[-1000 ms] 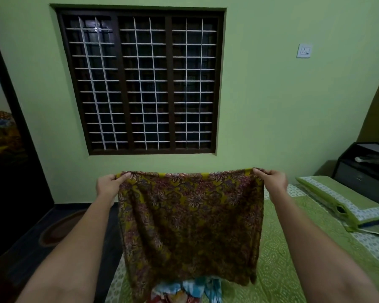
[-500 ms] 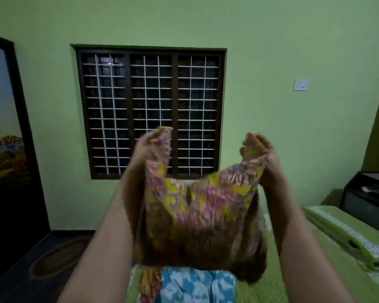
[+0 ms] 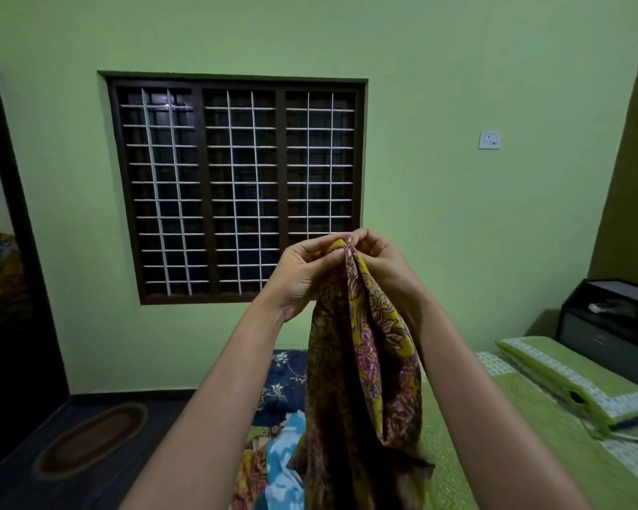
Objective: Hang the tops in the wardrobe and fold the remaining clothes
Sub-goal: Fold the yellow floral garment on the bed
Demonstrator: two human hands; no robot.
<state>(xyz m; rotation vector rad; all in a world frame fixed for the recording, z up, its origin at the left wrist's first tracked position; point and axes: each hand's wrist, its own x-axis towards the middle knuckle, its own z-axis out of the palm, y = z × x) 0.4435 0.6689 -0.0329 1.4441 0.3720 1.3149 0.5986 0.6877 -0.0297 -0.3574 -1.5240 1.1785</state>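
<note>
A person stands at the side of a bed [image 3: 531,454] covered in a green patterned sheet, both bare arms raised ahead. The left hand [image 3: 302,268] and right hand [image 3: 378,261] meet in front of a dark barred window [image 3: 236,189], fingers touching. Each grip is closed tight, pinching the top edge of a yellow floral cloth [image 3: 361,362] with pink and brown flowers. The cloth hangs doubled lengthwise from the two hands, its lower end out of view at the bottom of the frame, above the bed.

On the bed below the cloth lies a pile of other clothes: a light blue and white garment [image 3: 282,469], a navy flowered one [image 3: 280,384] farther from the person, and a yellow patterned piece [image 3: 251,473] beside the blue.

To the right on the bed sits a green pillow [image 3: 575,377]. Beyond the pillow stands a black cabinet [image 3: 612,325]. On the floor left of the bed lies an oval mat [image 3: 93,439]. A white wall socket [image 3: 490,140] is right of the window.
</note>
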